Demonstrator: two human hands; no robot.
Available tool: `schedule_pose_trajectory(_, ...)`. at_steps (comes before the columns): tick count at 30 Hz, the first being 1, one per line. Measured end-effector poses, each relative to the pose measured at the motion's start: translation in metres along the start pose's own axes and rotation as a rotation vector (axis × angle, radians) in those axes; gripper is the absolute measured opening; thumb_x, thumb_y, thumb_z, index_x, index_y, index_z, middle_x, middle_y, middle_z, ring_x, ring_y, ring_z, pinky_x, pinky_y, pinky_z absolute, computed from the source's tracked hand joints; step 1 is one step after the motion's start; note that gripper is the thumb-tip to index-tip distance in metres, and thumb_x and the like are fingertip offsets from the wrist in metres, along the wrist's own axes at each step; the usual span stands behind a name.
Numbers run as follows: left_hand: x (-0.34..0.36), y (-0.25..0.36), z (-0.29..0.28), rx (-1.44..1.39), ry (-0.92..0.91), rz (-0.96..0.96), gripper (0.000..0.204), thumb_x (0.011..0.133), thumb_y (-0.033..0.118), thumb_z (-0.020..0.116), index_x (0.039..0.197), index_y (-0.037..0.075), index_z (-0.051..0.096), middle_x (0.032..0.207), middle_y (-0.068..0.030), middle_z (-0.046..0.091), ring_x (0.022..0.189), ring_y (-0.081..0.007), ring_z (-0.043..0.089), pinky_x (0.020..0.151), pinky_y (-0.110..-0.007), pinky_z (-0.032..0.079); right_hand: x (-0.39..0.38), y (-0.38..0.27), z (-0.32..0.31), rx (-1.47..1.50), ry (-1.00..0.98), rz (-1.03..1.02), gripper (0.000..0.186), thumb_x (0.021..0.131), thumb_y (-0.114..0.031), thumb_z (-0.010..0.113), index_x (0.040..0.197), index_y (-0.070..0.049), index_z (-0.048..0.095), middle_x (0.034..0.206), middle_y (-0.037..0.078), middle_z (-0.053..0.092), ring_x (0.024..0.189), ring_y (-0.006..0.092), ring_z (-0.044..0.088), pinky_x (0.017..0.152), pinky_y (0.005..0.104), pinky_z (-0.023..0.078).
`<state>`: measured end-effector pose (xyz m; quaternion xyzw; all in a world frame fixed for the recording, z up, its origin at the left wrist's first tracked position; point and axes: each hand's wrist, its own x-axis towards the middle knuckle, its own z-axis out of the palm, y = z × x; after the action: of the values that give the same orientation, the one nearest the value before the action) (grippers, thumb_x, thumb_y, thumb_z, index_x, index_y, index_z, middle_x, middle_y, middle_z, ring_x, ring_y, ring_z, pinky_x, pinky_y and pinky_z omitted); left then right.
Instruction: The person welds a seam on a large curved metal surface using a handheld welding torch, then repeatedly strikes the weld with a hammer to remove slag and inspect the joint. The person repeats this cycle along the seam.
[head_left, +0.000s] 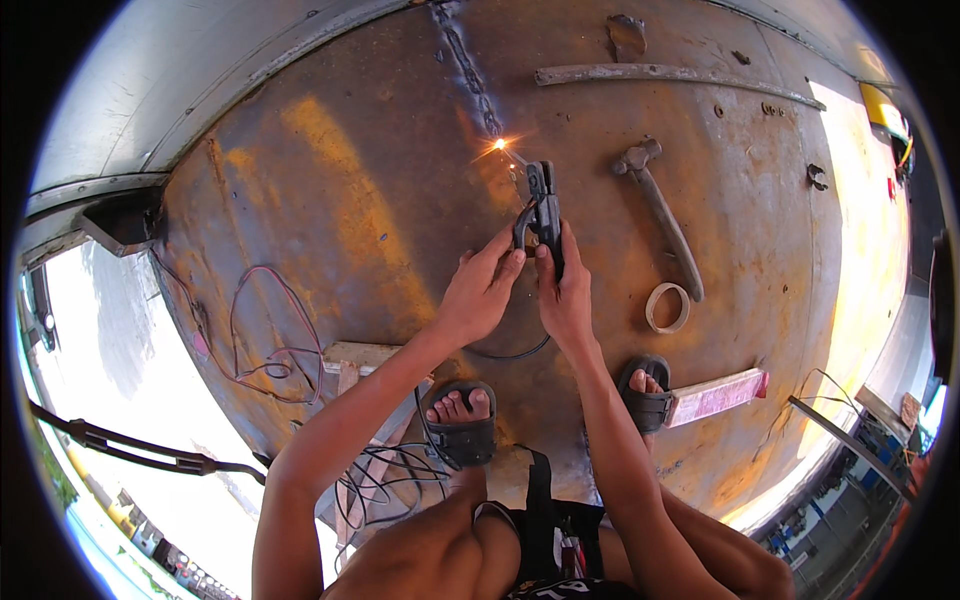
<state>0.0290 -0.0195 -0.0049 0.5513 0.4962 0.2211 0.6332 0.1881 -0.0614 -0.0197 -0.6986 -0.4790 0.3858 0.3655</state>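
Observation:
My left hand (480,290) and my right hand (567,295) are both closed around a black welding electrode holder (546,205), the left at its lever side and the right along its handle. A short electrode runs from the jaws up and left to a bright orange arc with sparks (500,145) on the rusty steel plate (420,170). Beyond the arc, a dark, rough weld bead (468,70) continues along a seam. A thin black cable loops below my hands.
To the right lie a hammer (665,215), a ring like a tape roll (652,300), a long metal bar (680,73) and a pink-and-white block (715,397) by my sandalled foot. Reddish wire (232,325) and tangled black cable (385,478) lie left, near wooden pieces (365,354).

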Motion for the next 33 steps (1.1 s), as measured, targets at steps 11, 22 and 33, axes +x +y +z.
schedule_pose_trajectory(11,-0.001,0.010,-0.006,-0.011,-0.043,-0.077,0.052,0.117,0.020,0.050,0.165,0.002,0.041,0.136,-0.0089,0.065,0.120,-0.0098,0.057,0.111,-0.029,0.044,0.001,-0.002,-0.002,0.025,-0.009,-0.003,0.048,0.115,-0.021,0.054,0.157,0.001,0.044,0.086,0.015,0.067,0.068,0.0164,0.059,0.064,0.0347,0.050)
schedule_pose_trajectory(22,0.000,0.005,-0.002,0.029,0.022,-0.023,0.052,0.115,0.020,0.053,0.161,-0.003,0.044,0.141,-0.0159,0.066,0.126,-0.0170,0.062,0.113,-0.033,0.046,0.002,0.001,0.002,-0.045,0.056,-0.115,0.048,0.115,-0.020,0.054,0.157,0.001,0.044,0.090,0.018,0.067,0.070,0.0180,0.059,0.066,0.0352,0.051)
schedule_pose_trajectory(33,-0.002,-0.001,-0.005,0.024,0.009,-0.023,0.052,0.116,0.028,0.047,0.163,0.005,0.044,0.141,-0.0181,0.067,0.126,-0.0304,0.061,0.117,-0.042,0.038,0.000,-0.007,0.002,0.007,-0.015,-0.004,0.048,0.115,-0.020,0.054,0.157,0.001,0.044,0.093,0.019,0.068,0.072,0.0188,0.060,0.069,0.0352,0.052)
